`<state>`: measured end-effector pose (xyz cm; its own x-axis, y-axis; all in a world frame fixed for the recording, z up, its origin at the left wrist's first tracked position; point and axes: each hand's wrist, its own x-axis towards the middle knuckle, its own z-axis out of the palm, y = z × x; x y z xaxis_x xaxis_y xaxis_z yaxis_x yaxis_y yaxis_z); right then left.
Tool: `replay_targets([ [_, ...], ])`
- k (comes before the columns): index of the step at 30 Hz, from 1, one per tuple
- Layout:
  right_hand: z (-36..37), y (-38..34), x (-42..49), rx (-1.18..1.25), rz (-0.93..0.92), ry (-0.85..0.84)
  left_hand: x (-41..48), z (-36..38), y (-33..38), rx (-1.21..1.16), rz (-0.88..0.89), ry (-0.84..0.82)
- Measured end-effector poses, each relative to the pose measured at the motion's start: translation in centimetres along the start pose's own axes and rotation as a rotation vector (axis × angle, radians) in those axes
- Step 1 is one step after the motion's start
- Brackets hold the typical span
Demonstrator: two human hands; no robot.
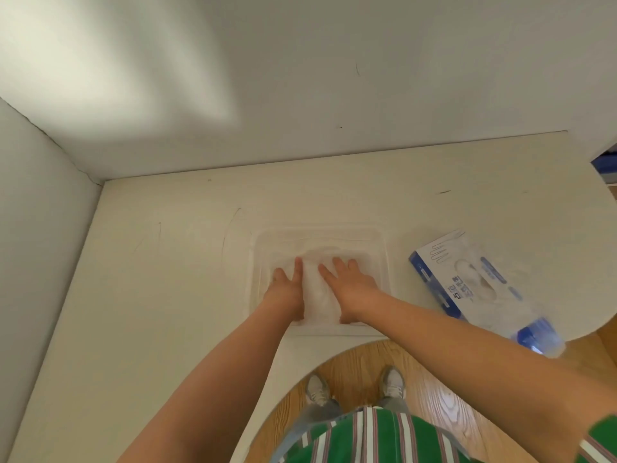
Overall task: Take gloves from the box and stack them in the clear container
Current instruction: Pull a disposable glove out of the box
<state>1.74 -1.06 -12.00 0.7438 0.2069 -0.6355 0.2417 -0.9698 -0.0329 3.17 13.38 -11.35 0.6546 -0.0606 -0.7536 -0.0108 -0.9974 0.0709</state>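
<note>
Head view, looking down: a person standing at a white counter [167, 295] lays both hands on a low pile of thin, translucent gloves [317, 295] inside the clear container [384, 248]. The left hand [287, 285] rests palm down on the left part of the pile, its forefinger stretched straight ahead; the other fingers are partly lost against the pale plastic. The right hand [350, 282] lies flat on the right part of the pile, fingers straight and spread a little, thumb angled back toward the container's near wall. Neither hand pinches or curls around anything. A strip of the gloves shows between the two hands.

The square, shallow container sits on the counter close to its near edge, directly in front of the person. To its right, apart from it, the white-and-blue glove box [467, 279] lies flat at an angle, its near end by the counter's curved edge and blurred.

A plain white wall [300, 78] backs the counter. Below, in the counter's rounded cut-out, a wooden floor [434, 396], grey shoes [392, 382] and a green striped shirt [367, 439] are visible.
</note>
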Motion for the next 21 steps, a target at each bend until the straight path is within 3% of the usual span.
replay_targets([
  [8, -1.4, 0.1, 0.2, 0.034, -0.04, -0.01, -0.6, -0.4, 0.1, 0.004, -0.023, 0.01],
  [14, -6.5, 2.5, -3.5, 0.488, -0.232, 0.469, -3.1, -3.6, 2.7, 0.029, 0.018, 0.601],
  [17, -7.7, 6.0, -5.7, 0.653, -0.182, 0.677, -3.8, -4.8, 5.3, -0.085, 0.097, 0.728],
  [21, -5.7, 12.6, -7.4, 0.64, 0.018, 0.699, -4.6, -5.2, 10.4, -0.206, 0.307, 0.728],
])
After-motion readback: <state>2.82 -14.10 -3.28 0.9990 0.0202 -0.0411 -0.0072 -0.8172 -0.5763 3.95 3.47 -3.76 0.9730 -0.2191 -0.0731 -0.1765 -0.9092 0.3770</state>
